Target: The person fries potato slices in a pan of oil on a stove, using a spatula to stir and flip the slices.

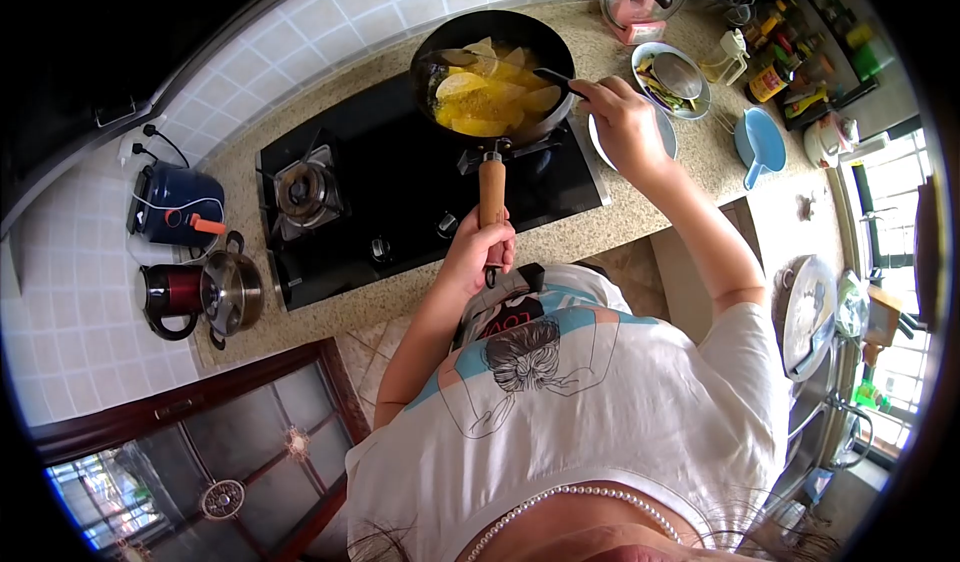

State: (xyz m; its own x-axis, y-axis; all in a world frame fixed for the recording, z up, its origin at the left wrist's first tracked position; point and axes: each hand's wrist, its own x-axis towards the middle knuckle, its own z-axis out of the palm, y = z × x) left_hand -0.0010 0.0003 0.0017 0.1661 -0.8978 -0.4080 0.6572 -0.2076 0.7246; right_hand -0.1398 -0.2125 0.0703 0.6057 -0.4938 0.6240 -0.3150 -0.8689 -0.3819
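Observation:
A black wok (418, 87) sits on the right side of the gas hob, with yellow slices (490, 97) in bubbling oil inside it. My left hand (482, 247) is closed around the wok's wooden handle (492, 184). Over the wok's right rim, my right hand (625, 122) grips a black-handled cooking utensil (555, 82) that slants into the wok. I cannot make out its working end among the slices. A white plate (662, 140) lies partly hidden beneath my right hand.
The black glass hob (390, 162) has a second burner (306, 194) at left. A bowl of food with a strainer (675, 77) stands at right, near a blue dipper (760, 142). A lidded pot (230, 292) and a red kettle (170, 297) are at the far left.

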